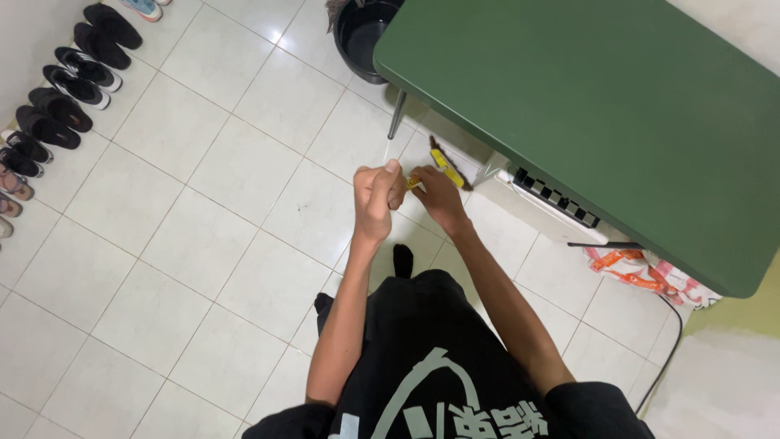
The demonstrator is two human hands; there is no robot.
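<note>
Two hands met at chest height over the tile floor (203,211), w/ the person standing beside the green table (585,114). Left hand (376,193) was fisted, thumb up, knuckles toward the other. Right hand (439,197) pinched a small yellow item (443,165) at its near end; the item angled up and away from the fingers, prob. so both hands could work it. Exact kind of item: too small to tell. Left fist touched or nearly touched its near end. Shoes (61,89) lined the wall; black bucket (361,36) sat by the table leg.
</note>
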